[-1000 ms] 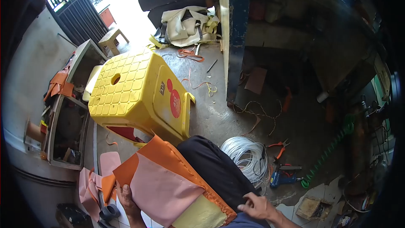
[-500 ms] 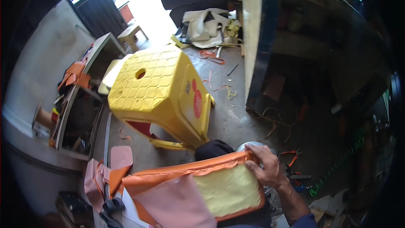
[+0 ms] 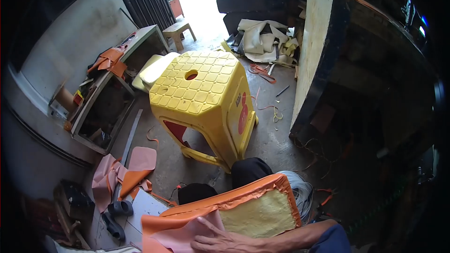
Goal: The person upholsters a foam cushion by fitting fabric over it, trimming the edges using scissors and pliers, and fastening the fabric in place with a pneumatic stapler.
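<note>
Right hand (image 3: 220,240) rests on pink material (image 3: 180,229)

Its fingers lie spread; the left hand is out of view. Alongside, an orange cover (image 3: 225,197) edges a yellow pad (image 3: 260,208) at the knees (image 3: 251,172). A wire coil (image 3: 303,194) lies past the pad's far right corner, a yellow stool (image 3: 201,86) beyond the knees

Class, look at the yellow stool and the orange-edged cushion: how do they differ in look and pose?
The yellow stool stands on the floor, while the orange-edged cushion lies over the person's legs. The stool's top has a grid and a round hole; the cushion shows a pale yellow panel edged in puckered orange. The right hand rests on pink material at the cushion, while no hand is on the stool. Both show yellow.
</note>
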The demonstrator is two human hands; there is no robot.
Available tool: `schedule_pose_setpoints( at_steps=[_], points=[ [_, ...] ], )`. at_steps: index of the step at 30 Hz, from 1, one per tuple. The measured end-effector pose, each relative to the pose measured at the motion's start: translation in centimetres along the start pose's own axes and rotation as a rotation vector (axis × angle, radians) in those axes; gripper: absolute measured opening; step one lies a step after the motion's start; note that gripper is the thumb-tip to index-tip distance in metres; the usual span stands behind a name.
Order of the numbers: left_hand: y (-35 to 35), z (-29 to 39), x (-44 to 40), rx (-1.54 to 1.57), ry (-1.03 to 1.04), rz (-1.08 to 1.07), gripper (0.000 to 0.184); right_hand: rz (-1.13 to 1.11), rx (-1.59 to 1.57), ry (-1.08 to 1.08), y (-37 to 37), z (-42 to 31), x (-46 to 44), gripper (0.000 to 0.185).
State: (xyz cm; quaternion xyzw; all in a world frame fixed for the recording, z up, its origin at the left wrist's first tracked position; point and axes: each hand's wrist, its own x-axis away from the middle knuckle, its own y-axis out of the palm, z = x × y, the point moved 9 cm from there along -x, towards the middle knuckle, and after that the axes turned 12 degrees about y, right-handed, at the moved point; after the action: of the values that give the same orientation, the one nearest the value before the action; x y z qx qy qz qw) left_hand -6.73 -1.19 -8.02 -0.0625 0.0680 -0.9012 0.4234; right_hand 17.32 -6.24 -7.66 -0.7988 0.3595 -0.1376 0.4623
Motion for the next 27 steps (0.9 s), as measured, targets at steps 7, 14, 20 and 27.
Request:
schedule_pose_setpoints(
  at_steps=[7,14,20,27],
  points=[
    [-7.0,-4.8,4.1,0.248,0.044,0.534,0.048,0.564,-0.079,0.25,-2.1,5.0,2.9,0.055],
    [-4.7,-2.8,2.2,0.156,0.004,0.324,0.057,0.676,-0.094,0.419,-4.5,7.5,4.6,0.067],
    [-2.7,-1.0,1.2,0.075,-0.061,0.453,0.036,0.595,-0.212,0.21,-3.8,7.8,7.0,0.04],
    [0.1,-9.8,3.9,-0.556,-0.707,-0.326,0.038,0.721,-0.31,0.892,-3.7,13.0,17.8,0.02]
  ],
)
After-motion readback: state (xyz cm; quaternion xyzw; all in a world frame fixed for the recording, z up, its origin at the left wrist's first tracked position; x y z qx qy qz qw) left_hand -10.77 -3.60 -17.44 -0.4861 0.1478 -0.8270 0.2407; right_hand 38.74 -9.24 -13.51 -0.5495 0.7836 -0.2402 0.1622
